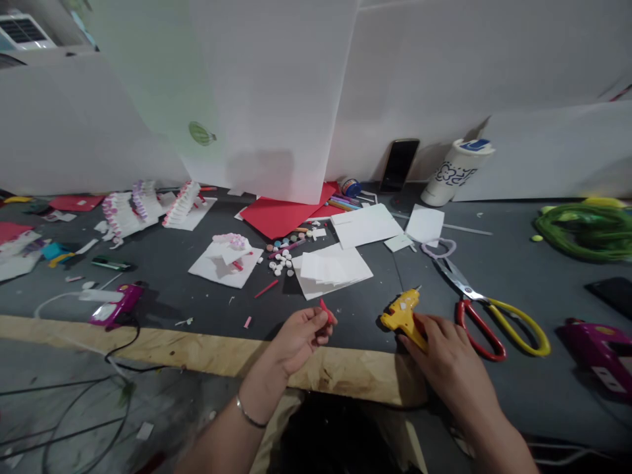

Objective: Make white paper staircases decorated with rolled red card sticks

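Between the thumb and fingers of my left hand [307,334] is a small red piece [324,309], its kind too small to make out. My right hand [447,349] is closed around the handle of a yellow glue gun [402,313], whose nozzle points away from me over the dark table. Ahead of my left hand lie white paper sheets [340,266] and a cluster of small white round pieces [280,263]. Left of these, a pink-and-white paper piece [232,247] rests on a white sheet, with a thin red stick [266,288] nearby.
Large scissors [474,296] with red and yellow handles lie right of my right hand. Purple glue guns [118,306] sit at both sides. Red paper [281,214], a phone [399,164], a white tumbler [454,172] and green coiled strands [587,230] are farther back.
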Demonstrator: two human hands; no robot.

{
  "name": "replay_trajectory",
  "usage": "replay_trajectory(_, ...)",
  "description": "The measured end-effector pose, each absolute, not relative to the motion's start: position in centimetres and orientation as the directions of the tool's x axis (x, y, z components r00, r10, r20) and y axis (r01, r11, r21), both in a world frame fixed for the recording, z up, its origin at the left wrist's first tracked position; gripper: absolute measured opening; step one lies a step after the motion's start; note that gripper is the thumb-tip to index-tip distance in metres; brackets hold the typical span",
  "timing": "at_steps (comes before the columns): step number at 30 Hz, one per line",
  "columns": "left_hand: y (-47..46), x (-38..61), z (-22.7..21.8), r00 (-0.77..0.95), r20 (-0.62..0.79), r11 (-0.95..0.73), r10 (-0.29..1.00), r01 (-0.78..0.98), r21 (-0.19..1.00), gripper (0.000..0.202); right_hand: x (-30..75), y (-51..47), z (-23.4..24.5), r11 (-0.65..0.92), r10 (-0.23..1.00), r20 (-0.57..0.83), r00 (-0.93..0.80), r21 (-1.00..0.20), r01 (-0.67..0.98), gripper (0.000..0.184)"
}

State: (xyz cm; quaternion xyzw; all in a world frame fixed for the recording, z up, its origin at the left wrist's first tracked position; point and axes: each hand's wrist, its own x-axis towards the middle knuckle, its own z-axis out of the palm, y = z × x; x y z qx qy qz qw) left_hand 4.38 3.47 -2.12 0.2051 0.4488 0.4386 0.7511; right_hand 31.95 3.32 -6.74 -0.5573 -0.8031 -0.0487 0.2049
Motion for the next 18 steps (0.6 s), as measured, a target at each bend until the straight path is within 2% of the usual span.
replay_trajectory(2,3.3,4.8,-2.0,0.235,-0.512,0.548,0.826,-0.547,0.633,0.04,31.7,3.5,-6.5,0.374,0.873,0.384,-0.3,-0.134,0.918,0.037)
replay_trajectory(4,3.1,5.1,-1.8,0.212,-0.5,0.526,0.84,-0.545,0.653,0.039,31.5,3.5,-6.4,0.363,0.876,0.38,-0.297,-0.113,0.925,0.032)
replay_trajectory(7,2.8,5.6,-1.1,0.102,-0.426,0.431,0.899,-0.373,0.822,0.033,31.5,3.5,-6.4,0.348,0.883,0.372,-0.288,-0.105,0.932,0.031)
replay_trajectory(9,2.6,5.8,-0.7,0.05,-0.384,0.385,0.922,-0.234,0.893,0.028,31.6,3.4,-6.6,0.34,0.888,0.367,-0.277,-0.116,0.933,0.033)
replay_trajectory(18,2.2,5.9,-1.4,-0.059,-0.257,0.259,0.965,0.028,0.965,0.018,31.6,3.4,-7.0,0.289,0.906,0.372,-0.205,-0.188,0.939,0.035)
